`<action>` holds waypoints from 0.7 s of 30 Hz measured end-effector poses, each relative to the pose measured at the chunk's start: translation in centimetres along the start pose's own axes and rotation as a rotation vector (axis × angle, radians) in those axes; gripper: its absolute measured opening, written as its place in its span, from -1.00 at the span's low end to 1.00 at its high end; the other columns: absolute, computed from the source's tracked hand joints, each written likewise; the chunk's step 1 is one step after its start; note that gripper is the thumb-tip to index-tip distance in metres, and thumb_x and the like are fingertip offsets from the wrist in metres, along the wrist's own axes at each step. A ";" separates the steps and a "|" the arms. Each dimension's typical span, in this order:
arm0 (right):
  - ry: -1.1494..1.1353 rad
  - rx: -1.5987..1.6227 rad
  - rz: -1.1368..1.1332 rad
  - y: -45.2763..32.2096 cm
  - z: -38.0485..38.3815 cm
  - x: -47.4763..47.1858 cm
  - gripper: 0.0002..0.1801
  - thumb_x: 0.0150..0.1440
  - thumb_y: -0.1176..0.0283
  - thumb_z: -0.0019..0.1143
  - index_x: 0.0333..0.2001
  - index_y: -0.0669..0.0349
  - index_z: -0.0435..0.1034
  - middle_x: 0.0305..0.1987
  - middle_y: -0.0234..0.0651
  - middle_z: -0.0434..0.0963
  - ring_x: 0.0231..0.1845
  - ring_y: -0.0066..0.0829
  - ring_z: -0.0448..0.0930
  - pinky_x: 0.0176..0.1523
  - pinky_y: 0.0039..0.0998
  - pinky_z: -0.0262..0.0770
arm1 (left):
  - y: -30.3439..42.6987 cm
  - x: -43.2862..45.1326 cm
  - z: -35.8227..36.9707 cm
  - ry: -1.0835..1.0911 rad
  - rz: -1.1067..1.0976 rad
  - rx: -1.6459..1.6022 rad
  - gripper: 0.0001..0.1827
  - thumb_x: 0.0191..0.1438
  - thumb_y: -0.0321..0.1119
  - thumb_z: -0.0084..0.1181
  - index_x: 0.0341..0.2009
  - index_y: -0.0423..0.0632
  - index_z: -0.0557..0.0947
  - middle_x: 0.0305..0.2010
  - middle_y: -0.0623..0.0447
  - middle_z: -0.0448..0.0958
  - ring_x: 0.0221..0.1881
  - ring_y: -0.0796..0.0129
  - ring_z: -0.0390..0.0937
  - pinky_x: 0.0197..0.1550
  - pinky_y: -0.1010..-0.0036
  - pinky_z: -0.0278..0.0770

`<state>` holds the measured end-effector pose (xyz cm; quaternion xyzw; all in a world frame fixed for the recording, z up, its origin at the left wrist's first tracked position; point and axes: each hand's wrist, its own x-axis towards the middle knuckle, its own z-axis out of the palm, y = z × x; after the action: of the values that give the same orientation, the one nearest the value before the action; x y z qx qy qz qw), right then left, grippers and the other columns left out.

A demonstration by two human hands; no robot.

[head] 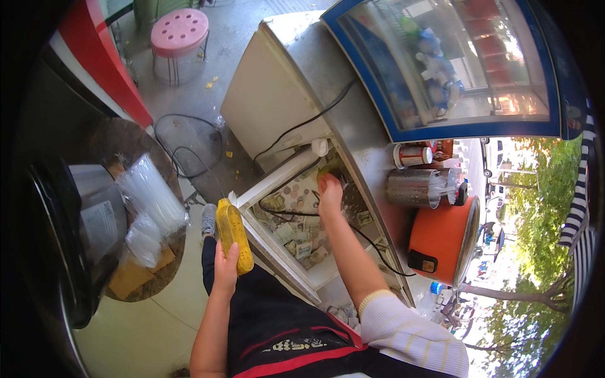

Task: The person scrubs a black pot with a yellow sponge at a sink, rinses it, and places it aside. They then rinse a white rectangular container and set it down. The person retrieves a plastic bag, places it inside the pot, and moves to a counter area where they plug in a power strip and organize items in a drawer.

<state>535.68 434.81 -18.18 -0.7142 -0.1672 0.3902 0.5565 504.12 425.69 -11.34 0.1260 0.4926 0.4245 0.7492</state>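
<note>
My left hand grips a long, grimy yellow plastic object with rounded ends; it may be a power strip, but its kind is unclear. To its right, my right hand reaches into an open drawer under the steel counter. Its fingers are curled close to a yellowish round thing and partly hidden, so whether they hold it is unclear. Coins and crumpled banknotes lie scattered in the drawer. A black cable crosses over them, passing beneath my right forearm.
On the steel counter are a blue-framed glass display case, perforated metal cylinders and an orange pot. Plastic bags and a black-rimmed bin rest on a round wooden surface. A pink stool stands beyond; cable loops across the floor.
</note>
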 end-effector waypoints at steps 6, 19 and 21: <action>-0.123 -0.736 -0.302 -0.9 -0.6 -6.9 -0.73 0.18 0.41 -0.13 -0.09 0.34 0.30 -0.22 -0.38 0.45 -0.31 -0.61 0.45 -0.29 -0.62 0.40 | -2.0 0.9 -0.3 -0.070 0.145 -0.020 -0.49 0.14 -0.35 -0.08 0.15 -0.19 0.14 -0.02 0.05 0.32 -0.04 0.44 0.30 0.03 0.51 0.27; -0.198 -0.301 0.156 0.4 1.4 -5.5 -0.81 0.14 0.35 -0.05 -0.30 0.24 0.24 -0.51 -0.37 0.38 -0.62 -0.62 0.44 -0.59 -0.62 0.36 | -3.5 2.4 -0.2 -0.129 0.238 0.001 -0.42 0.13 -0.29 -0.06 0.18 -0.21 0.10 0.05 0.04 0.28 0.01 0.41 0.27 0.08 0.47 0.23; -0.183 -0.237 0.255 0.9 -0.3 -6.2 -0.81 0.14 0.35 -0.04 -0.29 0.24 0.24 -0.49 -0.38 0.39 -0.59 -0.61 0.46 -0.54 -0.60 0.41 | -3.8 2.4 -0.1 -0.114 0.235 0.040 -0.41 0.13 -0.28 -0.06 0.18 -0.21 0.09 0.03 0.03 0.29 -0.01 0.40 0.29 0.06 0.47 0.26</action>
<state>531.82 430.15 -16.72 -0.7516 -0.1700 0.4986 0.3971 506.33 425.24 -15.22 0.2217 0.4396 0.4916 0.7183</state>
